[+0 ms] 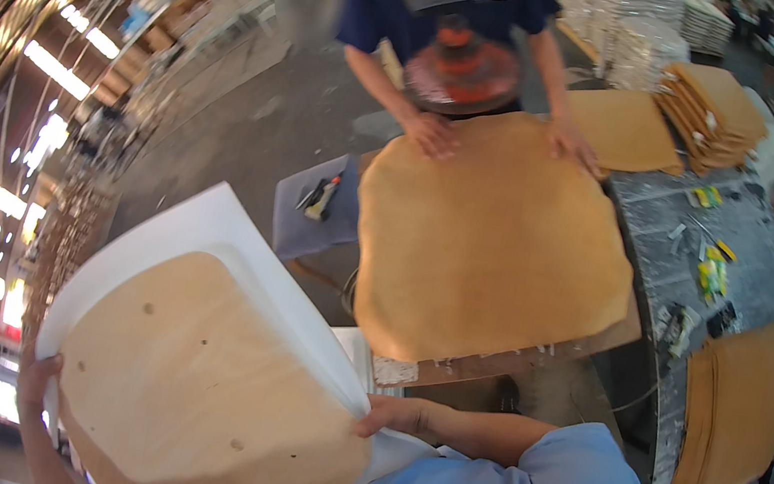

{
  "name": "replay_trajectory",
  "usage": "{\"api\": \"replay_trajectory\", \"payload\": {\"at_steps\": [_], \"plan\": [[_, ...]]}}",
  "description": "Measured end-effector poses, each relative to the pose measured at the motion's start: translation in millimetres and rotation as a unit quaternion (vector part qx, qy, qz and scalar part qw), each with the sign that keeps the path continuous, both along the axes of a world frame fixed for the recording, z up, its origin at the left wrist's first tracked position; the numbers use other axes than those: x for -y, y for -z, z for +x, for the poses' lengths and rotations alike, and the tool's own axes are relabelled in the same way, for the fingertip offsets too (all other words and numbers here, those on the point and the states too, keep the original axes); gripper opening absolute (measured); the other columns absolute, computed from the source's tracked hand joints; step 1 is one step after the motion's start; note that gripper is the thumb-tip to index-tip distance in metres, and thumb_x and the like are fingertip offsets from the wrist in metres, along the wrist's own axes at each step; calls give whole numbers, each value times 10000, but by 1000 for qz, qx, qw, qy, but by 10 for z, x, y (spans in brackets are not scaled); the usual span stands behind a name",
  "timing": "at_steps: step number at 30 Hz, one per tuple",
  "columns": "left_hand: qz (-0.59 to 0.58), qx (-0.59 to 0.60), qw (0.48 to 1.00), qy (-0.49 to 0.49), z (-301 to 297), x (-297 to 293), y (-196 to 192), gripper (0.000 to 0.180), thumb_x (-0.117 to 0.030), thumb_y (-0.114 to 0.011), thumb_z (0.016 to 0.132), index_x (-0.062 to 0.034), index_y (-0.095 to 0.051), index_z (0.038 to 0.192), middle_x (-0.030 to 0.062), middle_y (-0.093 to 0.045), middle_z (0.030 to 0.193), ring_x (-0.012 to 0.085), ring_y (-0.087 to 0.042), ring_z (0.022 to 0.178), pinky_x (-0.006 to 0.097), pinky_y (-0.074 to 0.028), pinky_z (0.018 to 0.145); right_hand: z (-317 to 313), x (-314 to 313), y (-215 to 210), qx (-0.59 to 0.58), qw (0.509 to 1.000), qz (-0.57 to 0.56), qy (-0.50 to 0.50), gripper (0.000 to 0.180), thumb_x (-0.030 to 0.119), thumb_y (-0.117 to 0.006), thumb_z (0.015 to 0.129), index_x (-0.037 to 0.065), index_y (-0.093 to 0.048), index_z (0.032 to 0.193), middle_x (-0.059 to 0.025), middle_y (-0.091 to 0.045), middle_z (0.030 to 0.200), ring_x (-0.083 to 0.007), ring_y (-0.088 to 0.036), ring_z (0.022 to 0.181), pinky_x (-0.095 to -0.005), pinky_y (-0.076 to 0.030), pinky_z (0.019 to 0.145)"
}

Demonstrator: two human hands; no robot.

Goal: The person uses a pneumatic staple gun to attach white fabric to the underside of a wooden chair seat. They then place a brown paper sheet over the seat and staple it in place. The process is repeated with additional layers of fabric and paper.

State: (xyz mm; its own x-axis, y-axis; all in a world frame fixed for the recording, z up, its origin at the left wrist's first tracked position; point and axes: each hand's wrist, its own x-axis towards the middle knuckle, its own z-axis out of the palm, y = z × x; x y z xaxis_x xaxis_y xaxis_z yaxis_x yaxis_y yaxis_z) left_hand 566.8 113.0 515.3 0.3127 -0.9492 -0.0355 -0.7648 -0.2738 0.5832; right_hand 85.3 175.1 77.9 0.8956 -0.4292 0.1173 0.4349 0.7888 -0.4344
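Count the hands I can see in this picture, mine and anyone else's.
4. My left hand and right hand grip the padded seat board; the co-worker's two hands press the tan leather piece.

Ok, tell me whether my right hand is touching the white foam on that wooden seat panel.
Touching. The head view shows the right hand gripping the edge of the white foam where it wraps the wooden seat panel, with no gap.

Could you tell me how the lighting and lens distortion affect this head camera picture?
In the head view, ceiling lights blow out along the left rim; the fisheye bends the work table edge. The left hand and right hand gripping the white-foam seat panel are fairly sharp; the co-worker's hands look soft.
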Motion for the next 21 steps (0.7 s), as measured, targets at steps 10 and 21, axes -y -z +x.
{"api": "replay_trajectory", "payload": {"at_steps": [10,21], "plan": [[-168,-325,896,252,-1383,1996,460,639,-474,-582,1141,-42,-555,1611,86,-675,1513,224,-646,1326,378,-497,1122,-1438,-546,-884,-117,889,181,405,680,145,-791,846,-50,-615,1473,-229,-771,1264,-344,-781,1108,-473,-614,1059],[-11,-725,684,81,-2096,635,3205,677,-548,-534,1143,-44,-567,1594,100,-662,1529,242,-632,1357,402,-500,1143,-2245,-344,-871,-125,842,160,499,550,185,-746,910,-54,-645,1395,-195,-782,1165,-303,-792,1029,-434,-659,938]]}}
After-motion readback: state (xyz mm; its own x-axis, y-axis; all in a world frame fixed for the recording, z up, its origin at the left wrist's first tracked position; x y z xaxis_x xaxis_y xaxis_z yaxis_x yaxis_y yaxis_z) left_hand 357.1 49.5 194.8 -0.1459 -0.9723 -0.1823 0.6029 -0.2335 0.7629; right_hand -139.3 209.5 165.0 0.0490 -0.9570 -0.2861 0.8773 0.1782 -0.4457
